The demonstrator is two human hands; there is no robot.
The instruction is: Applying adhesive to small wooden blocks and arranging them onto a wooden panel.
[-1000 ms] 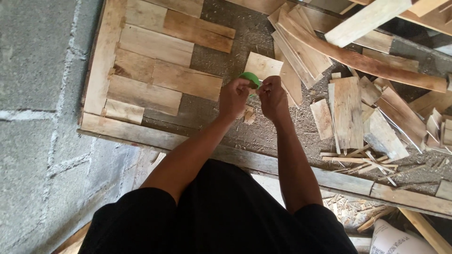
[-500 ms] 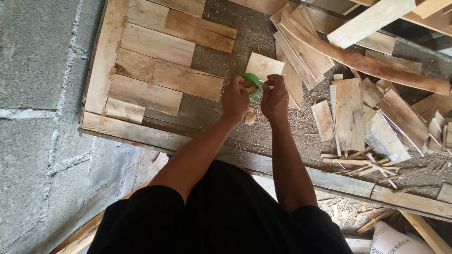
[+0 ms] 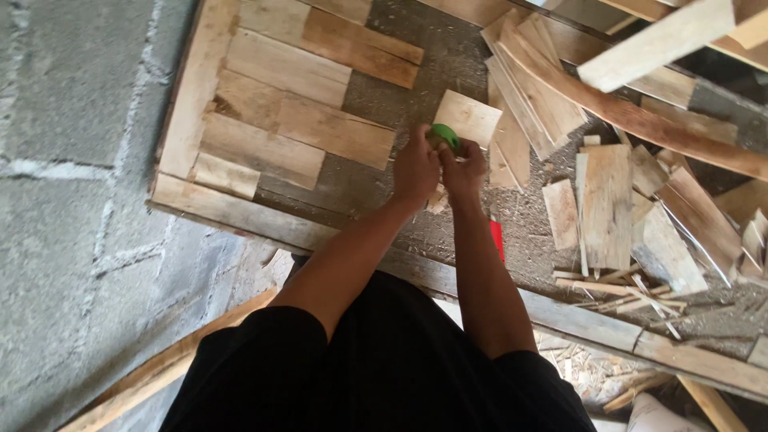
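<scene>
At centre frame, our left hand [image 3: 416, 166] and right hand [image 3: 464, 170] pinch a small green object [image 3: 445, 136] together above the gritty board [image 3: 448, 72], where a slip could lose it among wood offcuts [image 3: 608, 204].

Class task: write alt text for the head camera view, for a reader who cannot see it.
A person's left hand and right hand together hold a small green object above a wooden frame partly filled with flat rectangular wooden boards. Loose wood offcuts lie to the right.
</scene>
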